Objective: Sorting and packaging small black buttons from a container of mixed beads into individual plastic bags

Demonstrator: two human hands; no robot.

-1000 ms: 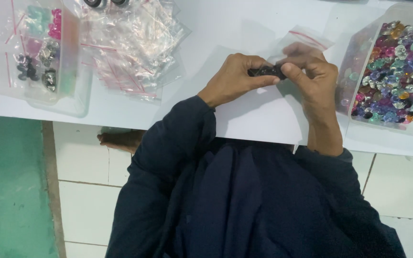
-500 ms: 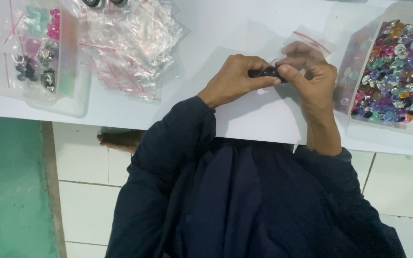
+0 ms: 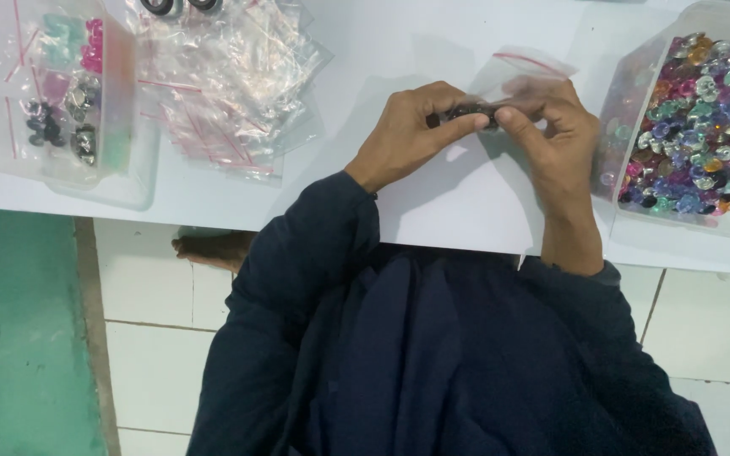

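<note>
My left hand (image 3: 407,135) and my right hand (image 3: 551,135) meet above the white table (image 3: 466,211). Together they pinch a small clear zip bag (image 3: 521,72) with a red strip along its top. A row of small dark beads (image 3: 465,111) sits between my fingertips at the bag's lower part. The bag's upper half sticks out behind my right hand. My dark blue sleeves and clothing fill the lower part of the view.
A clear box of many-coloured beads (image 3: 694,118) stands at the right. A heap of empty zip bags (image 3: 230,76) lies left of my hands. A clear box with filled bags (image 3: 52,93) stands far left. White floor tiles and a green mat (image 3: 19,338) lie below.
My hands have stayed in place with the bag; only my fingers have shifted slightly along the dark beads.
</note>
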